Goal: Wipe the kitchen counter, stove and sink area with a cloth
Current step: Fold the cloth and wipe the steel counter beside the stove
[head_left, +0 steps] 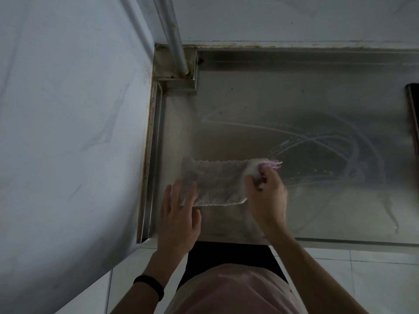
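A grey textured cloth [217,180] lies spread flat on the steel counter [294,105], near its front left corner. My left hand [179,214] rests flat, fingers apart, with its fingertips on the cloth's left end. My right hand [265,196] is closed around the bunched right end of the cloth, where a pale purple edge [272,165] sticks out. Wet soapy streaks [317,146] curve across the counter to the right of the cloth.
A white wall [68,109] borders the counter on the left. A grey pipe [176,41] runs down into the back left corner box. A dark edge, perhaps the stove [412,114], shows at far right. White floor tiles [362,268] lie below the counter's front edge.
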The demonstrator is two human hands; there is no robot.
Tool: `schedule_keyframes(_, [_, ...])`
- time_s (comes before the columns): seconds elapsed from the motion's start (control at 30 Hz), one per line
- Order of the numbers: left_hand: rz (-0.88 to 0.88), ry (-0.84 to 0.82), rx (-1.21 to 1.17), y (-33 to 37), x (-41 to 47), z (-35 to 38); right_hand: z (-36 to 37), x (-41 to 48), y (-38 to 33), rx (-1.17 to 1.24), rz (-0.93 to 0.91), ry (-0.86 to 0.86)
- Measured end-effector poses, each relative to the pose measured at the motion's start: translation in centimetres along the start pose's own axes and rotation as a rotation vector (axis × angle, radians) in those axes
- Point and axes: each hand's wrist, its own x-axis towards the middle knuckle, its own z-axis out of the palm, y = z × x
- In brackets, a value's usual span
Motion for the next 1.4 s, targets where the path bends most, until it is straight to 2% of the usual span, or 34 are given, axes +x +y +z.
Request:
schedule_keyframes(0.1, [-0.062, 0.018, -0.022, -1.0, -1.2, -0.8, 3.6, -1.8, -3.6, 0.020, -0.236, -0.120])
schedule_keyframes(0.2, [-0.107, -0.019, -0.026, -1.8, -2.2, -1.1, 7.1, -3.2, -4.9, -0.142, -0.307, -0.445])
schedule_keyframes(0.27, [-0.119, -0.035, -0.039, -2.4, -2.7, -1.1, 8.4, -3.8, -4.3, -0.237, -0.327, -0.597])
schedule_keyframes(0.33, [-0.124, -0.046, -0.064, -2.8, -3.0, -1.1, 8.4, -4.2, -3.6, -0.280, -0.339, -0.565])
schedule_keyframes(0.4, [-0.117, -0.034, -0.077, -3.0, -3.1, -1.2, 8.2, -4.1, -2.9, -0.340, -0.407, -0.433])
schedule_keyframes(0.5, [-0.085, 0.014, -0.093, -3.1, -2.6, -1.4, 9.2, -2.7, -2.0, -0.451, -0.633, -0.355])
schedule_keyframes(0.57, [-0.041, 0.082, -0.075, -3.5, -2.2, -1.1, 10.4, -1.2, -1.0, -0.510, -0.840, -0.354])
schedule_keyframes(0.67, [0.017, 0.252, -0.021, -4.5, -1.3, 0.3, 12.3, 1.1, 1.0, -0.643, -1.114, -0.452])
schedule_keyframes(0.77, [0.045, 0.333, 0.012, -5.2, -0.1, 1.5, 13.7, 3.9, 1.6, -0.697, -1.286, -0.467])
schedule_keyframes(0.83, [0.057, 0.352, 0.022, -5.4, 0.8, 2.1, 14.5, 6.4, 0.5, -0.651, -1.345, -0.436])
schedule_keyframes(0.9, [0.057, 0.348, 0.001, -5.6, 1.3, 2.3, 15.2, 9.7, -1.8, -0.593, -1.330, -0.415])
schedule_keyframes(1.0, [0.027, 0.294, -0.029, -5.8, 1.1, 2.7, 16.4, 15.2, -5.3, -0.621, -1.194, -0.451])
schedule_keyframes(1.13, [-0.027, 0.202, 0.009, -5.8, 0.9, 3.1, 18.3, 19.9, -8.0, -0.623, -1.073, -0.357])
schedule_keyframes(1.27, [-0.036, 0.186, 0.045, -5.5, 0.8, 3.2, 18.8, 18.7, -7.3, -0.641, -0.986, -0.300])
schedule_keyframes(1.4, [-0.058, 0.183, 0.009, -5.5, 0.6, 3.0, 17.7, 12.5, -4.9, -0.596, -0.844, -0.256])
